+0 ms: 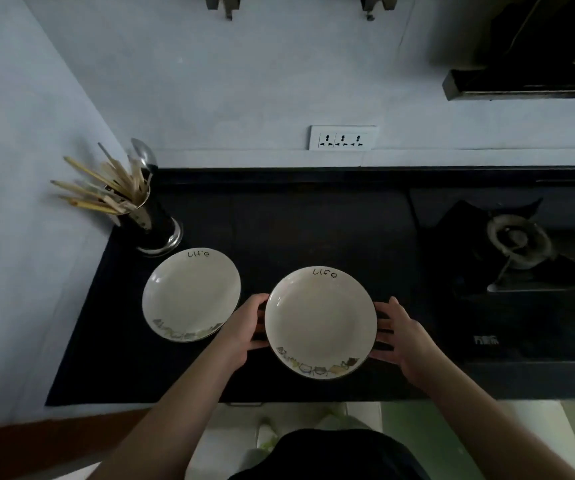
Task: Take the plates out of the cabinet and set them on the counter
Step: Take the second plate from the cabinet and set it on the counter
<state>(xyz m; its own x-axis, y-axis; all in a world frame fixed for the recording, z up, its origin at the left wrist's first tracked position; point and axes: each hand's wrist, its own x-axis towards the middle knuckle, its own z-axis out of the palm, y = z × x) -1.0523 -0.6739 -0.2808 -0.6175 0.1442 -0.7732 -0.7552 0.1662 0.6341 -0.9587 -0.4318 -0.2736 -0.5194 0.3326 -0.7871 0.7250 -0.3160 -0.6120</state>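
A pale blue-grey plastered wall (210, 81) runs along the back and turns a corner down the left side. Set into it, a white rectangular triple power socket (343, 137) sits just above a dark backsplash strip. Two grey metal brackets (223, 5) hang at the top edge. At upper right, a black range hood (528, 81) juts out over a black gas hob with a round grey burner (518, 240). In the left rear corner stands a shiny steel cylindrical holder of wooden chopsticks and a spoon (151, 220). Below, pale floor tiles (417, 431) show, and a reddish-brown wooden strip (36, 441) lies at lower left. The light is dim and cool.
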